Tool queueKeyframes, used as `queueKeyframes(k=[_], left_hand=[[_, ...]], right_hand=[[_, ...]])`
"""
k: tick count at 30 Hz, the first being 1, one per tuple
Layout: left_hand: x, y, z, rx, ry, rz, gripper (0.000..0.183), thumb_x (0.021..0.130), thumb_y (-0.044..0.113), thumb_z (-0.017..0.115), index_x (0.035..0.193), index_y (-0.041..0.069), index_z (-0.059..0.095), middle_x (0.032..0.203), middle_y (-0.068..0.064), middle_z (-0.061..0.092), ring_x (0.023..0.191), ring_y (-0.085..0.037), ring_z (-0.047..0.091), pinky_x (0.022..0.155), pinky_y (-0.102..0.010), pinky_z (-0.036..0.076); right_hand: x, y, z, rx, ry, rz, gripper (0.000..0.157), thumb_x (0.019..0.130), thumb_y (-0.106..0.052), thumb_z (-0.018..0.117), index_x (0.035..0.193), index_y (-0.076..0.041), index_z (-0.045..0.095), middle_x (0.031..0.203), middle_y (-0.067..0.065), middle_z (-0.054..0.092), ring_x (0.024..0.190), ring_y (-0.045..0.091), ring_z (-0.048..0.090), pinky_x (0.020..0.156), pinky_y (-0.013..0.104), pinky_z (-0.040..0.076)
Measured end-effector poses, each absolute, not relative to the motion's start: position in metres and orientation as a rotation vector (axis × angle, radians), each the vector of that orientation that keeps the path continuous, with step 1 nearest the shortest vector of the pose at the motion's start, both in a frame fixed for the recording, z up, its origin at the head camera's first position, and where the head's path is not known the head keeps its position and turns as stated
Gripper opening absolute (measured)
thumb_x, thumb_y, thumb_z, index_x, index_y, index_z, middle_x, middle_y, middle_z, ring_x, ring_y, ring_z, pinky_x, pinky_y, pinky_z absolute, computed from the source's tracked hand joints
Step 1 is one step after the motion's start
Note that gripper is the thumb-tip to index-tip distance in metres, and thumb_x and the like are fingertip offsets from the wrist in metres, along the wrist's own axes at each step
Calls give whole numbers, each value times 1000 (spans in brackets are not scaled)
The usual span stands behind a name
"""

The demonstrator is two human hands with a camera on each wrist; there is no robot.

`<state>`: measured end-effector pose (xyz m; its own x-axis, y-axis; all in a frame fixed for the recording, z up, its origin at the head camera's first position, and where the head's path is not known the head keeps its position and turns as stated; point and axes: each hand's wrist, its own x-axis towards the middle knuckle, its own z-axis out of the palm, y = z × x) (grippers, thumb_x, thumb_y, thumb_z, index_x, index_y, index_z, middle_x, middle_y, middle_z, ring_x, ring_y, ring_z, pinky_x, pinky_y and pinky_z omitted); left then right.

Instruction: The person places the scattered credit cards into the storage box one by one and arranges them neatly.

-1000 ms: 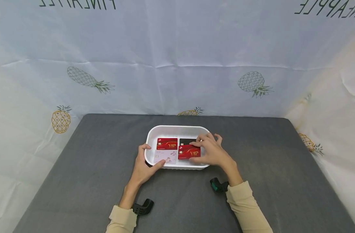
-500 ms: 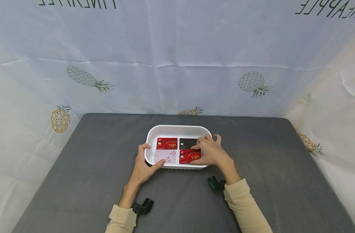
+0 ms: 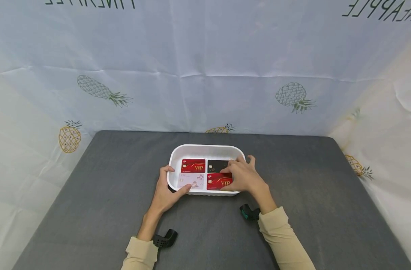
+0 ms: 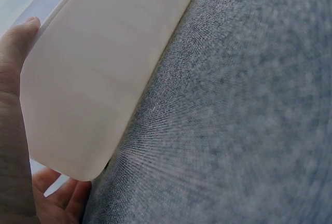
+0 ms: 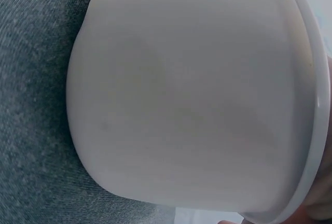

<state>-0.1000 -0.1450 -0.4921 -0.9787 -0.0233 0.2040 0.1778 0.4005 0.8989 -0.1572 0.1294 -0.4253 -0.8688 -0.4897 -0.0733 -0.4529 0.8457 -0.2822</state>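
Observation:
A white plastic tray [image 3: 207, 151] lies on the table with four-cornered cards laid in two rows inside it. At its left end my left hand [image 3: 166, 195] grips the tray, thumb over the near rim and fingers around the side; the left wrist view shows the thumb [image 4: 26, 32] on the rim. Inside the right end, my right hand [image 3: 247, 180] pinches a red VIP card [image 3: 215, 181] by its right part, which the hand covers. Behind that card is a black VIP card [image 3: 217, 165]. On the left lie another red VIP card [image 3: 193, 165] and a pale pink card [image 3: 190, 179].
A dark grey cloth covers the table [image 3: 124, 168]. A pale curtain [image 3: 192, 97] with pineapple prints hangs behind it. Black wrist devices sit on both wrists, the left device [image 3: 165, 239] close above the cloth. In the right wrist view the tray wall [image 5: 192, 94] fills most of the picture.
My right hand has brought the red card nearer the tray's front, uncovering more of the black card, and then shifted it very slightly left. The left hand stays on the tray.

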Motion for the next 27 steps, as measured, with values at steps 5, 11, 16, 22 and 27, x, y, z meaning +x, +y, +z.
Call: queueKeyframes(k=[5,11,16,22,27], left_hand=[[-100,-144,-491,-136,-2475,-1619,71,77,22,86,126,9,35,127,-16,59,106,-24,61,93,-39,47],[-100,-144,-492,-138,-2478,-1623,71,77,22,86,126,9,35,126,-16,59,105,-24,61,92,-37,47],[-100,-144,-491,-141,-2478,-1620,72,77,22,85,127,9,35,127,-17,59,105,-24,61,91,-37,48],[-100,-144,-491,-135,-2484,-1619,72,78,23,85,127,9,35,128,-16,59,105,-24,61,92,-38,48],[-100,-145,-491,-141,-2479,-1620,71,77,22,85,126,9,35,127,-16,59,104,-24,61,91,-37,47]], right_hand=[[-158,128,-427,-732,2891,-356,54,70,-43,92,118,-21,78,90,-2,64,98,19,48,109,75,16],[-158,127,-427,-701,2903,-339,55,69,-45,93,117,-22,78,93,-1,65,99,20,48,108,74,18],[-158,126,-428,-696,2911,-317,54,69,-44,93,117,-23,79,95,0,66,99,21,48,107,73,20],[-159,125,-427,-691,2901,-274,49,71,-41,92,115,-25,79,96,0,67,97,21,48,107,73,19],[-159,124,-427,-679,2899,-276,49,70,-42,92,114,-26,79,98,-1,69,97,20,49,107,72,21]])
